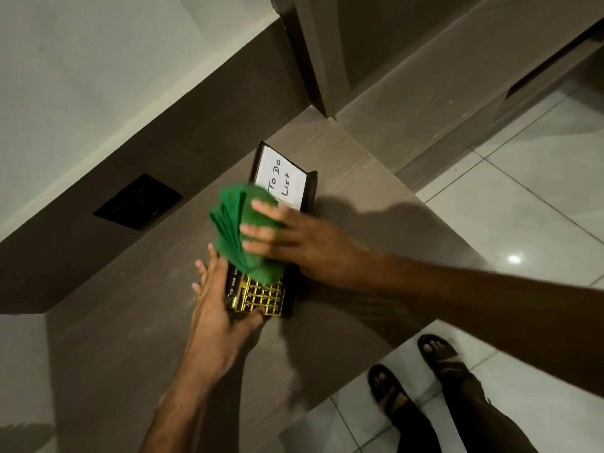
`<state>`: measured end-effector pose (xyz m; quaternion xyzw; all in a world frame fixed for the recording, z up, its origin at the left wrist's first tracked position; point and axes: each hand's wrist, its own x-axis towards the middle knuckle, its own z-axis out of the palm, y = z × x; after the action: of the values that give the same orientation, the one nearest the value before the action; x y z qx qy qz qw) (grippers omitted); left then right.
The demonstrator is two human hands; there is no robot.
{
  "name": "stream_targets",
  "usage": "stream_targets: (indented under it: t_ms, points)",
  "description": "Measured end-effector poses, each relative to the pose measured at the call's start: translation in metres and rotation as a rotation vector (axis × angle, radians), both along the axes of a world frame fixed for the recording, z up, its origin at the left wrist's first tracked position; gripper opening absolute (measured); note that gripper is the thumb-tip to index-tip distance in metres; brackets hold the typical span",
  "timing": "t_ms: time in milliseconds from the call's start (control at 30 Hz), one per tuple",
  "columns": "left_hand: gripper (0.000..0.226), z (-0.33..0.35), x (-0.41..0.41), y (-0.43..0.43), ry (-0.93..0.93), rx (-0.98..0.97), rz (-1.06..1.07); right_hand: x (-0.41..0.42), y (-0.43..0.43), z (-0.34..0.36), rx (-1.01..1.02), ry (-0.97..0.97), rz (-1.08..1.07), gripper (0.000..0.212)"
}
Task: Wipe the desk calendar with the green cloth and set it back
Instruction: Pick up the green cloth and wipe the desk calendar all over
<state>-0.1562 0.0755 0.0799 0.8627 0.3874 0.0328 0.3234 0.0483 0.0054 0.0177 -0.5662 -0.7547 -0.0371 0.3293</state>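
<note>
The desk calendar (pixel 265 297) is a dark case with a gold grid of dates and month tabs, lying flat on the grey wooden desk (pixel 359 191). Its far half carries a white "To Do List" pad (pixel 281 178). My left hand (pixel 217 308) grips the calendar's near left corner, thumb on the gold edge. My right hand (pixel 294 238) presses a folded green cloth (pixel 243 230) onto the calendar's middle, fingers spread flat over the cloth. The cloth hides the centre of the calendar.
A black socket plate (pixel 139 201) sits in the dark back panel at left. A cabinet (pixel 327 50) rises behind the desk. Glossy white floor tiles (pixel 523 207) lie to the right, and my sandalled feet (pixel 415 377) stand below the desk's edge.
</note>
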Motion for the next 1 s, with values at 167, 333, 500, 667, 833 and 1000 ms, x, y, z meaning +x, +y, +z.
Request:
stream_targets:
  t_ms: [167, 333, 500, 667, 833, 1000]
  points:
    - [0.114, 0.002, -0.001, -0.001, 0.011, -0.008, -0.013, 0.069, 0.037, 0.014, -0.098, 0.116, -0.244, 0.059]
    - [0.114, 0.004, 0.000, -0.003, 0.008, -0.009, -0.003, 0.069, 0.025, -0.021, -0.222, 0.460, -0.450, 0.079]
    - [0.112, 0.004, 0.000, -0.002, 0.012, -0.002, -0.004, 0.005, -0.025, -0.038, -0.222, 0.321, -0.404, 0.074]
    - [0.112, 0.005, -0.001, -0.003, 0.035, 0.002, -0.013, -0.063, -0.065, -0.023, -0.296, 0.145, -0.263, 0.066]
    - [0.110, 0.004, -0.003, -0.002, 0.058, 0.022, -0.009, -0.075, -0.086, -0.009, -0.373, 0.190, -0.141, 0.060]
    - [0.113, 0.007, -0.002, -0.003, 0.072, 0.013, -0.021, -0.054, -0.090, 0.004, -0.602, 0.800, -0.076, 0.064]
